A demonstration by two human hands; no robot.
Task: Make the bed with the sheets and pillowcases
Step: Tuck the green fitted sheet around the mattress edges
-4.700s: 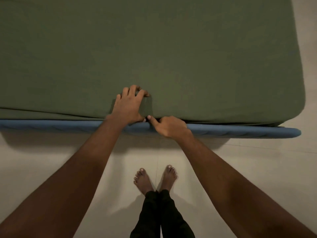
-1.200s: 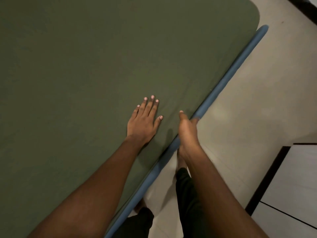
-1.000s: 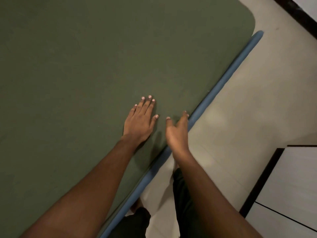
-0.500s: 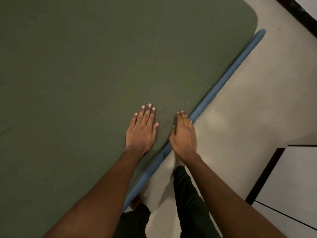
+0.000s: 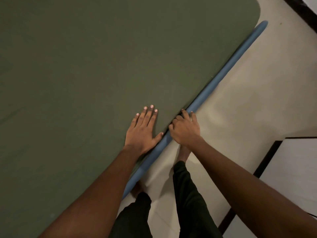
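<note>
Left hand (image 5: 142, 129) lay flat, fingers straight, on the green sheet (image 5: 85, 74); right hand (image 5: 186, 128) curled at its edge against the blue bed frame (image 5: 221, 74), grip unclear.

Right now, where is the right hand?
In the head view, the right hand sits lower centre on the blue bed rail, fingers at the edge of the green sheet, just right of the left hand lying flat on the sheet.

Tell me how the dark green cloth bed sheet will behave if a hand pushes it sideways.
Probably floppy: the dark green cloth bed sheet follows the rounded corner closely. Likely light, and it may wrinkle under a push; the flat left hand pressing it should help.
</note>
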